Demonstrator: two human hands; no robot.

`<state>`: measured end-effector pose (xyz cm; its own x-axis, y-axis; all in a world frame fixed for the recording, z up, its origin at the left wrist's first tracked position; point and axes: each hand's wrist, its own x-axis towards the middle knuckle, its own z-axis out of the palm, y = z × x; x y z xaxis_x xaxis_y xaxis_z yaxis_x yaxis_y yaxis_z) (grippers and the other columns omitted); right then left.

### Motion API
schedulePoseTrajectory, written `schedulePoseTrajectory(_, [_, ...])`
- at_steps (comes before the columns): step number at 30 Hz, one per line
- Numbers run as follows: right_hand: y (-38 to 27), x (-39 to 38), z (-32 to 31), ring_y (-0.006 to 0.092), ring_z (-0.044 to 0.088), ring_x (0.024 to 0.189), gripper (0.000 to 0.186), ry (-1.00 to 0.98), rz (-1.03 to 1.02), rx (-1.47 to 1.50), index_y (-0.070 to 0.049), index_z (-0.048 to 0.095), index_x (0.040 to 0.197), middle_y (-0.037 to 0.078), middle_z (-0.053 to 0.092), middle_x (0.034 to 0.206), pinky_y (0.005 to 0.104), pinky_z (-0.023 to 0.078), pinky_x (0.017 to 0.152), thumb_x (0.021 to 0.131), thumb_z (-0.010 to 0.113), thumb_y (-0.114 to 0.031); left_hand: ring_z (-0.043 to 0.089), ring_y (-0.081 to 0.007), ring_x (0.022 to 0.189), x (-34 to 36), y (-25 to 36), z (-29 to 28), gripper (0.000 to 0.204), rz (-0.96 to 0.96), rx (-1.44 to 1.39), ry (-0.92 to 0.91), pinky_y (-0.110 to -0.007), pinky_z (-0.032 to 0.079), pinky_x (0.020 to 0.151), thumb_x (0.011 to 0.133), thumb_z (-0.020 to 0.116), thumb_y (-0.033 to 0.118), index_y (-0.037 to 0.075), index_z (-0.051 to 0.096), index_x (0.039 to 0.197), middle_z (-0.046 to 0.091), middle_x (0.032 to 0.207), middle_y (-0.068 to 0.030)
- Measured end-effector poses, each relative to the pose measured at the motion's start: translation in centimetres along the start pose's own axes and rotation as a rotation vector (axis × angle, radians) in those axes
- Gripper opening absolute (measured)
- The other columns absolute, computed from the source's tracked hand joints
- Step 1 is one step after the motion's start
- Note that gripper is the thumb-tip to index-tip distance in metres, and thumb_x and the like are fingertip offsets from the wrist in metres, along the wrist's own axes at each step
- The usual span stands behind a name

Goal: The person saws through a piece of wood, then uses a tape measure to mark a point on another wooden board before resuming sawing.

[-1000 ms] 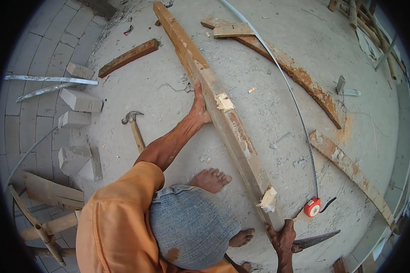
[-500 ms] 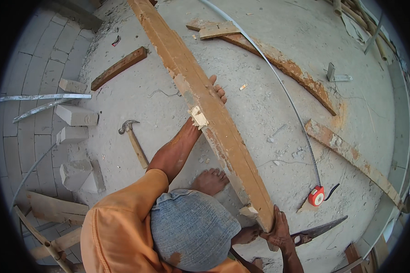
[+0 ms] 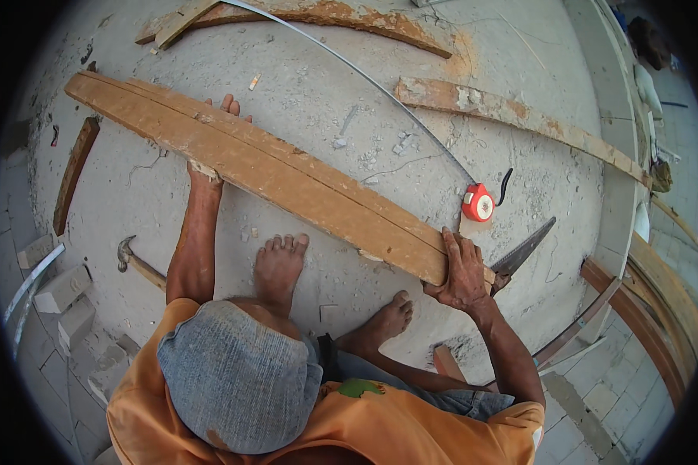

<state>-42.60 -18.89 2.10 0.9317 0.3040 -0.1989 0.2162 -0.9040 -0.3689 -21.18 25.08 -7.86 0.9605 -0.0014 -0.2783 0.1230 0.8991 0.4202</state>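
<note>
A long, thick wooden plank point(image 3: 287, 174) slants across the view from far left to near right, with a dark line along its length. My left hand point(image 3: 229, 105) supports it from beneath; its fingertips show past the far edge, while the palm is hidden under the wood. At the plank's near right end my right hand point(image 3: 464, 271) grips the corner, thumb at the end face and fingers over the top. Just beyond that hand lies a handsaw point(image 3: 524, 249), its handle partly covered. A red tape measure point(image 3: 478, 203) rests on the floor, its blade drawn out toward the far left.
A claw hammer point(image 3: 141, 263) lies left of my left forearm. Rough boards point(image 3: 512, 112) rest on the concrete floor point(image 3: 349, 128) farther off, and a short wood piece point(image 3: 76, 174) is at the left. Pale blocks point(image 3: 62, 288) stand nearby. My bare feet point(image 3: 279, 263) are below the plank.
The plank has swung from steep to a flatter slant, its far end going left. Both hands stay on it. The view has turned, so floor items sit differently in it.
</note>
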Motion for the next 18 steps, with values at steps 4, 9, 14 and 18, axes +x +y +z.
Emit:
schedulePoseTrajectory(4, [0.5,-0.2,-0.2,0.0391,0.049,0.109,0.101,-0.006,0.021,-0.101,0.004,0.034,0.140,0.024,0.047,0.122,0.0517,0.038,0.095,0.056,0.078,-0.030,0.026,-0.0346,0.144,0.6,0.9,-3.4,0.060,-0.216,-0.167,-0.501,-0.058,0.020,0.117,0.102,0.021,0.053,0.019,0.024,0.152,0.017,0.158,-0.0197])
schedulePoseTrajectory(9, [1.2,-0.7,0.5,0.0412,0.047,0.114,0.105,0.084,0.002,-0.218,0.005,0.031,0.141,0.025,0.046,0.124,0.0534,0.036,0.097,0.057,0.081,-0.034,0.019,-0.0341,0.146,-1.5,-0.8,2.5,0.068,-0.051,0.254,0.058,-0.053,0.017,0.120,0.100,0.018,0.057,0.015,0.015,0.154,0.014,0.159,-0.0201])
schedulePoseTrajectory(14, [0.8,0.0,0.4,0.0415,0.046,0.117,0.107,0.107,-0.009,-0.208,0.006,0.032,0.140,0.025,0.045,0.126,0.0556,0.035,0.097,0.057,0.084,-0.035,0.021,-0.0344,0.146,-0.2,1.1,-3.0,0.067,-0.090,0.048,-0.289,-0.052,0.018,0.119,0.101,0.019,0.054,0.013,0.016,0.154,0.015,0.159,-0.0204])
schedulePoseTrajectory(18, [1.3,-0.2,0.9,0.0406,0.044,0.121,0.109,0.098,0.004,-0.221,0.004,0.031,0.142,0.024,0.044,0.130,0.0573,0.033,0.098,0.056,0.086,-0.035,0.023,-0.0299,0.146,1.0,0.0,-5.9,0.070,-0.156,-0.173,-0.719,-0.045,0.018,0.121,0.100,0.019,0.056,0.013,0.012,0.155,0.017,0.159,-0.0173])
